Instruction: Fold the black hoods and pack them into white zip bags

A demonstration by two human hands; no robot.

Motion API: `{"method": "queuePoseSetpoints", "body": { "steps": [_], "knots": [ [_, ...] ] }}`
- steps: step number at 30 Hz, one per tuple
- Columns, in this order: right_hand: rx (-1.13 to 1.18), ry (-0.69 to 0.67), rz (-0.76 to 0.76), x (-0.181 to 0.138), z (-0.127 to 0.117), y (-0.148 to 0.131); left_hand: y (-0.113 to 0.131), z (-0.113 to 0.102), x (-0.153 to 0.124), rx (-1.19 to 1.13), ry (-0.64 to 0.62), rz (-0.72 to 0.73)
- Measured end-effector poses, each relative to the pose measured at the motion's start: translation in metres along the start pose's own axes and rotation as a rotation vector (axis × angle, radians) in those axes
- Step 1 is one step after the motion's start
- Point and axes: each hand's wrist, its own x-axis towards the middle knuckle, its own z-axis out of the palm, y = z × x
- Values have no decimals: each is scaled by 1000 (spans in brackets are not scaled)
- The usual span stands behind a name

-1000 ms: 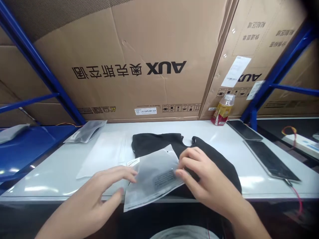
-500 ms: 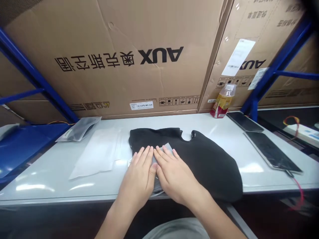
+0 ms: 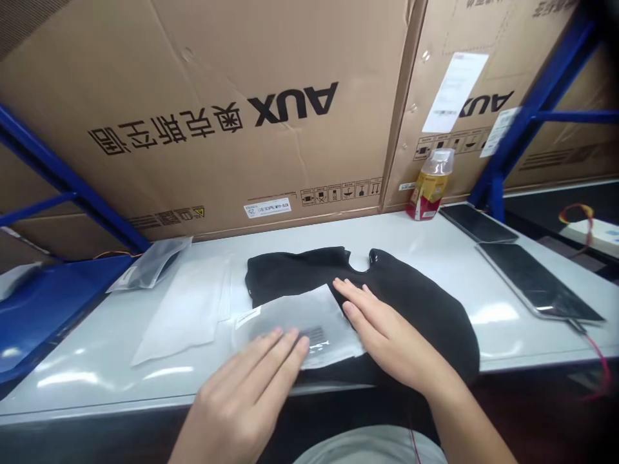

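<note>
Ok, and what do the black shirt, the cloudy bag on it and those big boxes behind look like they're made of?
The black shirt looks like soft matte fabric, lying in loose folds; the fibre can't be told. The bag seems thin frosted plastic, translucent with glossy glints. The boxes look like brown cardboard, creased and printed.

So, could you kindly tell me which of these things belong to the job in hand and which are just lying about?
In use: left hand, right hand, frosted plastic bag, black garment.

Lying about: white frosted sheet, grey plastic bag, plastic bottle, two dark flat panels, AUX cardboard cartons.
</note>
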Motion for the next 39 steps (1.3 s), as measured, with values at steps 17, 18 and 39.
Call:
{"method": "queuePoseSetpoints", "body": {
  "steps": [17, 18, 39],
  "knots": [
    [-35, -238, -152, -4, -20, 3, -116, 77, 148, -16, -122, -217],
    [-29, -231, -155, -4, -23, 3, -106, 75, 138, -34, -130, -217],
    [-482, -96, -263, 17, -101, 28, -36, 58, 52, -254, -337, -199]
  ]
}}
